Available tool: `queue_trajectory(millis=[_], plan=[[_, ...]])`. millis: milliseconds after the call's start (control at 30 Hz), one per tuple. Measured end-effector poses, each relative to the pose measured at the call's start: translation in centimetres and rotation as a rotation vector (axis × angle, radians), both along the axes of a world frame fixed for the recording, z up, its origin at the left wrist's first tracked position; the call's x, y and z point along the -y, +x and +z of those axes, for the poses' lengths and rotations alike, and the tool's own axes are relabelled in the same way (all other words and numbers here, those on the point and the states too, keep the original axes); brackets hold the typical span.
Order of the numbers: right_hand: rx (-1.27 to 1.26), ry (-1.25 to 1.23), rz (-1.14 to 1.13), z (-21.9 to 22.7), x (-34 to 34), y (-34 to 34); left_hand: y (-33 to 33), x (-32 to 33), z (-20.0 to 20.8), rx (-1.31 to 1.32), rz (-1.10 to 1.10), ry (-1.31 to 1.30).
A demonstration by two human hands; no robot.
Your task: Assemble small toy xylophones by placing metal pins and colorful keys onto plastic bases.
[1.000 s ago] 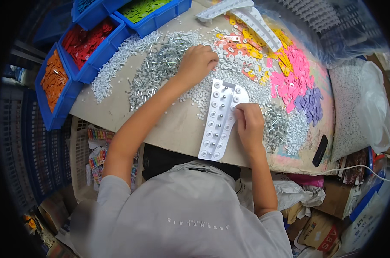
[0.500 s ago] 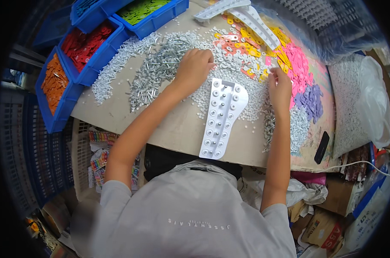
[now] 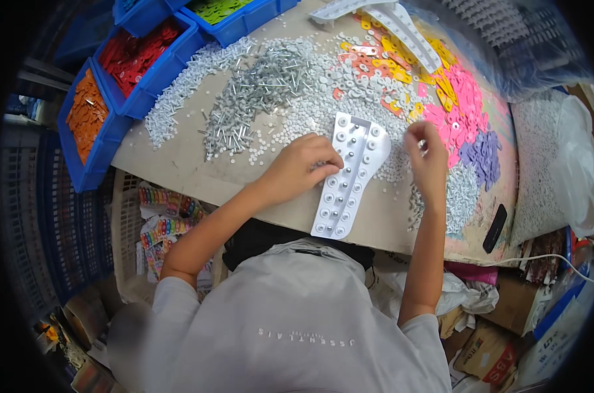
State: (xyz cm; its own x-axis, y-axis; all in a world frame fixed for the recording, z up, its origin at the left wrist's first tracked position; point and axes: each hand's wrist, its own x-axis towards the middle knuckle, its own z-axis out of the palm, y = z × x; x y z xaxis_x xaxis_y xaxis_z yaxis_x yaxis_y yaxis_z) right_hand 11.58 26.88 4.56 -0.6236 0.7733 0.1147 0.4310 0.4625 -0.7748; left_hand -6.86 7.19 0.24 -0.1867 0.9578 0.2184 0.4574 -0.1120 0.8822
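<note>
A white foot-shaped plastic tray (image 3: 333, 203) lies in front of me, with round white rings along both sides and metal pins down its middle channel. My left hand (image 3: 305, 164) is at its left edge, thumb and fingers pinched together over the rings. Whatever is between those fingertips is too small to make out. To the right of the tray, my right hand (image 3: 429, 157) is raised with its fingers curled into a pinch; their contents cannot be made out. Small white discs (image 3: 297, 118) spread behind the tray.
Metal pins (image 3: 244, 98) are heaped left of the discs. Blue bins (image 3: 123, 121) with coloured pieces stand at far left. Pink pieces (image 3: 464, 98), purple pieces (image 3: 482, 157) and yellow pieces (image 3: 444, 52) lie right. Another white tray (image 3: 408, 33) rests behind; a black phone (image 3: 495, 228) lies near the edge.
My left hand has come back from the heap of pins and discs to the tray's left edge. My right hand has drawn slightly nearer. The whole view has shifted a little.
</note>
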Motion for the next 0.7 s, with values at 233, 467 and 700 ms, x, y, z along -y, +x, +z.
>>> queue_trajectory(millis=[233,467,700], plan=[[0.067,-0.093,0.286,-0.1,5.7,1.5,0.7,-0.2,-0.5,-0.014,0.068,-0.017],[0.077,-0.115,0.259,-0.6,6.4,1.1,1.2,-0.2,0.5,0.08,0.137,-0.101],[0.075,0.041,0.276,-0.7,6.9,0.7,0.9,0.3,-0.8,-0.53,0.118,0.22]])
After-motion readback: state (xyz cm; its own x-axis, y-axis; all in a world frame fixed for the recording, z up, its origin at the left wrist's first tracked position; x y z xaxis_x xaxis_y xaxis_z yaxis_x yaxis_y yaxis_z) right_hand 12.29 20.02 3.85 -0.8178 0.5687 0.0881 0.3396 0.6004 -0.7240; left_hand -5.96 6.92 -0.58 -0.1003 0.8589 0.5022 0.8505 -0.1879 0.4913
